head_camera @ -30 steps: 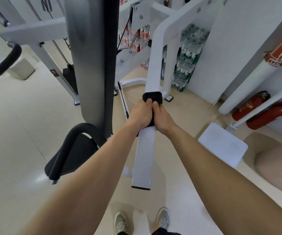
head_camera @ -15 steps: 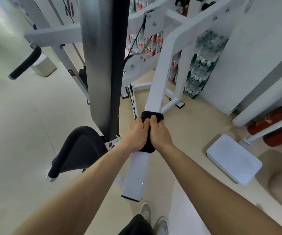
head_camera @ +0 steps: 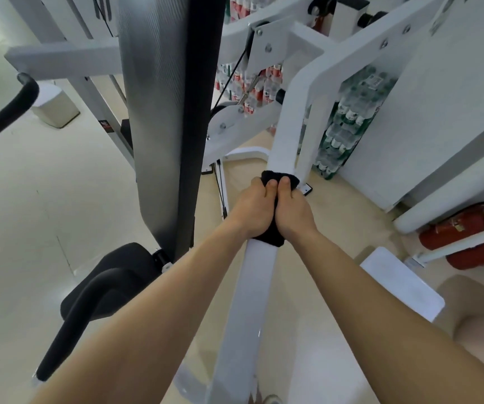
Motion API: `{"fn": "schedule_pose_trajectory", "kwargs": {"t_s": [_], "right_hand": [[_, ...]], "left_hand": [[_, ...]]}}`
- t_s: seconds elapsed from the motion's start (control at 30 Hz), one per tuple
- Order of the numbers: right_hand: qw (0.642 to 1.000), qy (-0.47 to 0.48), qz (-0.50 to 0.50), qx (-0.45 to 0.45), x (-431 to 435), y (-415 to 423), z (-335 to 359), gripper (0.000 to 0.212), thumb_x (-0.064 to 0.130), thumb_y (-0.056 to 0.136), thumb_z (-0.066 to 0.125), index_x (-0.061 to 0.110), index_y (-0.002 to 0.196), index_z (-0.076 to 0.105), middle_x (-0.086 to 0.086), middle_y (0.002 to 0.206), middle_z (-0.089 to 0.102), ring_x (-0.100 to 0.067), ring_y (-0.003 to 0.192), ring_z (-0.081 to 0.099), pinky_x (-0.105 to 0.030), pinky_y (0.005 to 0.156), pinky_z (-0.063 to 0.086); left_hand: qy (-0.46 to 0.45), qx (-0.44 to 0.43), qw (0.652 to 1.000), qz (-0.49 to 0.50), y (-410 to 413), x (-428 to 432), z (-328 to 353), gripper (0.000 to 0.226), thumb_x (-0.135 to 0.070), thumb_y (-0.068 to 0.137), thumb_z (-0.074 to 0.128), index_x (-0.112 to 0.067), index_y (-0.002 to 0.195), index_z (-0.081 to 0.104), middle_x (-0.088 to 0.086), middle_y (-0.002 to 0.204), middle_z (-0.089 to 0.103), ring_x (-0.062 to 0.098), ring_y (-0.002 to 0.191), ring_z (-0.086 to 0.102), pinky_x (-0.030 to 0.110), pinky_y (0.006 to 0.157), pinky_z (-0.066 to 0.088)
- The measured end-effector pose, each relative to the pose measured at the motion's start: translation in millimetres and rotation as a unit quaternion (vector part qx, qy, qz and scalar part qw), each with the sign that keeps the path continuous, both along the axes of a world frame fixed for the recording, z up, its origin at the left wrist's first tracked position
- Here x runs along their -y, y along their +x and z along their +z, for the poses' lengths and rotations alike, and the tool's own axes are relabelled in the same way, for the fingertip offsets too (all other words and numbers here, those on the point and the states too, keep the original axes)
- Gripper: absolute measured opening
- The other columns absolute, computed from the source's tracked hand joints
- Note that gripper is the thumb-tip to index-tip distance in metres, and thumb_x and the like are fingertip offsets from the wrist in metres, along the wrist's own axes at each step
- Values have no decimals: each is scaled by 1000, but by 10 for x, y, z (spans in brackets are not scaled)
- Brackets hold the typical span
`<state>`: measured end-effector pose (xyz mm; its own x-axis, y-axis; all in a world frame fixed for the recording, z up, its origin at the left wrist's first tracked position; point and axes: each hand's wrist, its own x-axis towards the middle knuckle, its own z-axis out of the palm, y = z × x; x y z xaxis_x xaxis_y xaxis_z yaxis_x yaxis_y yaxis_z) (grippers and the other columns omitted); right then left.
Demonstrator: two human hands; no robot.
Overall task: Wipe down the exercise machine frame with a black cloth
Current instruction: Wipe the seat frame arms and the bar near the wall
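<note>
On frame bar: left hand, right hand clench black cloth; backrest alongside left.

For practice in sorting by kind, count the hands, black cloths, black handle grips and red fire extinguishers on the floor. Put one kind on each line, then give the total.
Hands: 2 (left hand, right hand)
Black cloth: 1
Black handle grips: 2
Red fire extinguishers: 2
Total: 7
</note>
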<state>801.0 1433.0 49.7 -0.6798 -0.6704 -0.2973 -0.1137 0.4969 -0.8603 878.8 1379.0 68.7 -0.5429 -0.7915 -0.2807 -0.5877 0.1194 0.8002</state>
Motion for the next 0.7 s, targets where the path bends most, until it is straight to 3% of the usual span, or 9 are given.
{"fn": "schedule_pose_trajectory", "kwargs": {"t_s": [0.13, 0.2, 0.27, 0.33, 0.43, 0.57, 0.7], "right_hand": [[1000, 18, -4, 21, 3, 17, 63, 64, 51, 105, 19, 5, 128, 58, -16, 120, 65, -28, 104, 59, -33, 83, 39], [1000, 14, 0, 21, -121, 138, 90, 59, 47, 106, 20, 6, 128, 56, -17, 120, 64, -25, 96, 55, -31, 80, 36], [1000, 5, 6, 23, -329, 331, 71, 51, 45, 106, 23, 9, 125, 54, -13, 114, 65, -23, 91, 52, -29, 79, 35], [999, -6, 19, 38, -546, 520, 40, 45, 45, 105, 25, 13, 124, 51, -6, 105, 63, -25, 95, 57, -29, 78, 36], [997, -15, 37, 66, -647, 553, 35, 45, 45, 105, 25, 14, 129, 47, -9, 118, 63, -22, 98, 55, -28, 81, 36], [994, -6, 69, 88, -546, 371, 42, 52, 49, 105, 24, 12, 136, 42, -11, 129, 59, -27, 114, 56, -30, 86, 37], [995, -7, 71, 75, -283, 100, 30, 56, 50, 104, 23, 8, 137, 42, -13, 133, 58, -30, 118, 56, -31, 86, 37]], "left_hand": [[14, -7, 1000, 11, -4, -34, 66, 44, -42, 108, 31, -6, 121, 54, 10, 108, 64, 25, 95, 61, 34, 77, 45], [18, -10, 1000, 15, 124, -194, 79, 40, -41, 108, 33, -9, 119, 54, 10, 108, 65, 24, 95, 61, 36, 81, 49], [25, -23, 999, 26, 345, -415, 33, 29, -38, 108, 35, -18, 108, 56, 5, 100, 65, 19, 89, 62, 23, 77, 51], [36, -37, 998, 41, 541, -617, 4, 22, -35, 108, 37, -27, 94, 52, -4, 91, 62, 9, 82, 59, 5, 60, 43], [50, -33, 997, 48, 596, -685, 50, 23, -32, 108, 37, -27, 90, 51, -7, 89, 61, 0, 77, 56, 1, 57, 39], [53, -16, 998, 34, 499, -561, 106, 25, -33, 108, 37, -20, 99, 56, -2, 96, 64, 11, 87, 60, 11, 65, 42], [50, 3, 998, 29, 242, -298, 103, 36, -37, 108, 36, -9, 117, 57, 9, 113, 65, 25, 106, 61, 37, 93, 47]]}}
